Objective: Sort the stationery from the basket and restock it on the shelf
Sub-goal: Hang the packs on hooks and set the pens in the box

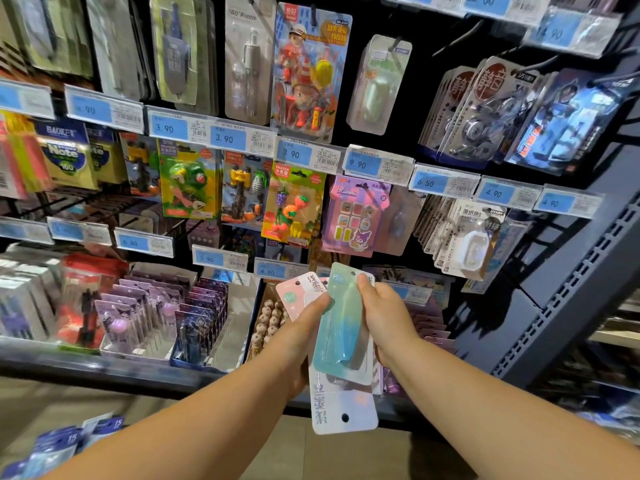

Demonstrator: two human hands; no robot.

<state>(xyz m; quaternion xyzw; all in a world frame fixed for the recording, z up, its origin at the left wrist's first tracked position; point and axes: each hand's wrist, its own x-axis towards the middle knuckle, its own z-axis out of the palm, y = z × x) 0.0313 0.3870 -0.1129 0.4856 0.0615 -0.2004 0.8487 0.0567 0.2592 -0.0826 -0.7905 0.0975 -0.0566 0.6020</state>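
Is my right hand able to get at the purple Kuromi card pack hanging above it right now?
Likely reachable: the purple Kuromi card pack hangs frontmost just above the right hand, nothing between. But that hand grips the teal blister pack, so it looks too full to take it.

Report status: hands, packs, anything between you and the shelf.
Left hand holds pink pack. Right hand grips teal pack, thumb on top. White pack behind it, hang hole down. Nothing between packs and shelf.

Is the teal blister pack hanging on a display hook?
No, the teal pack is in mid-air, held between the left hand and the right hand.
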